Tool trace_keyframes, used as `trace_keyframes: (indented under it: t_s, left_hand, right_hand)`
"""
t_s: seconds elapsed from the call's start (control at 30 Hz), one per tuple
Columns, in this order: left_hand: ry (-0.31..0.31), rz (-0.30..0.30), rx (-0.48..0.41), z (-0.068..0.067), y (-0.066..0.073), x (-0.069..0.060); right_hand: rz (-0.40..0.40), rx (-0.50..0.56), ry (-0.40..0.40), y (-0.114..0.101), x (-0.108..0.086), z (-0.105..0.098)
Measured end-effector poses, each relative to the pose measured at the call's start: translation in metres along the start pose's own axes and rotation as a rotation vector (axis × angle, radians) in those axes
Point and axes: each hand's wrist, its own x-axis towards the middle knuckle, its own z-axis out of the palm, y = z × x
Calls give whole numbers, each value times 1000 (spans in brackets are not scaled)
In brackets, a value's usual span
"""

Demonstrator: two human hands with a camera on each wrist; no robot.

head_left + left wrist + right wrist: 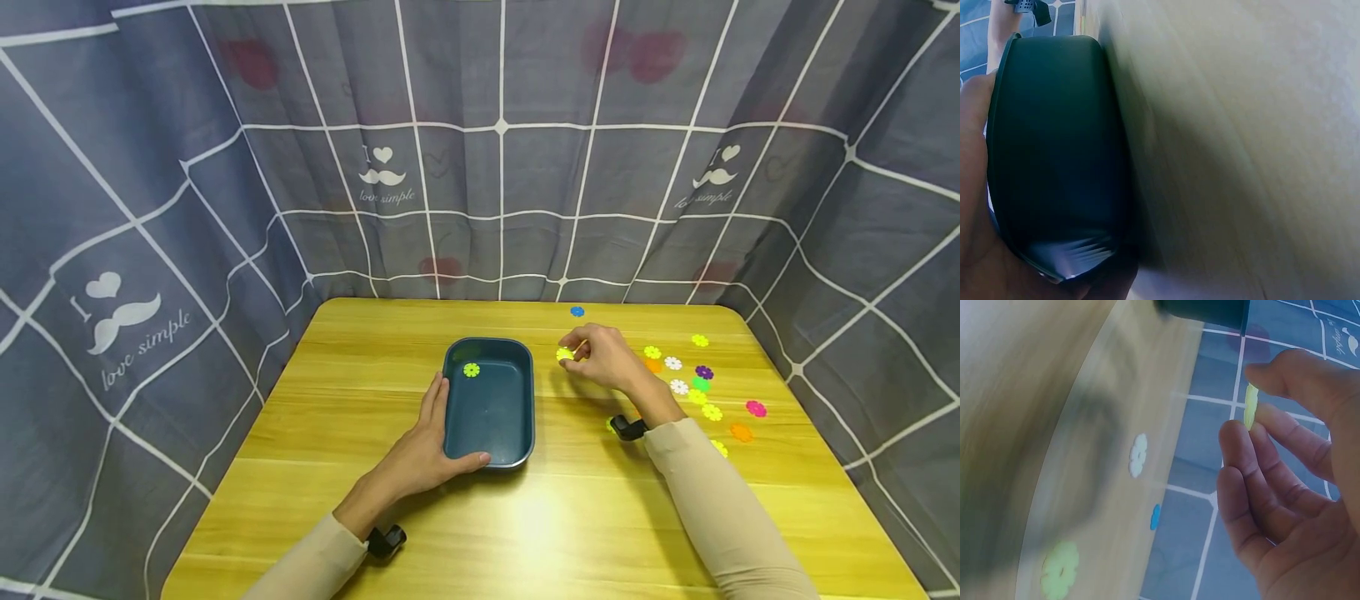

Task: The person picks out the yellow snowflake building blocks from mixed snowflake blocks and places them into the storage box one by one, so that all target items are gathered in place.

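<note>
A dark teal rectangular tray (491, 417) stands on the table, with one yellow-green flower-shaped disc (471, 370) inside near its far end. My left hand (420, 446) rests against the tray's near left corner, fingers stretched along the left wall and thumb over the near rim. In the left wrist view the tray's outer wall (1060, 144) fills the space beside the hand. To the right of the tray, my right hand (603, 358) pinches a yellow flower-shaped disc (1251, 406) between thumb and fingertips, raised off the table.
Several flower-shaped discs lie scattered on the right of the wooden table (360, 350), among them a purple disc (703, 372), a pink disc (756, 408) and an orange disc (741, 432). A blue disc (577, 312) lies by the far edge. Grey checked curtains (465, 167) surround the table.
</note>
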Motion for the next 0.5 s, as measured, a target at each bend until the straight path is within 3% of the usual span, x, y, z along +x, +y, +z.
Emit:
trace_keyframes:
  t_s: [0.5]
  left_hand:
    - [-2,-12,-1,0,1,0]
  right_hand:
    - [-61,-11,0,-8,10,7]
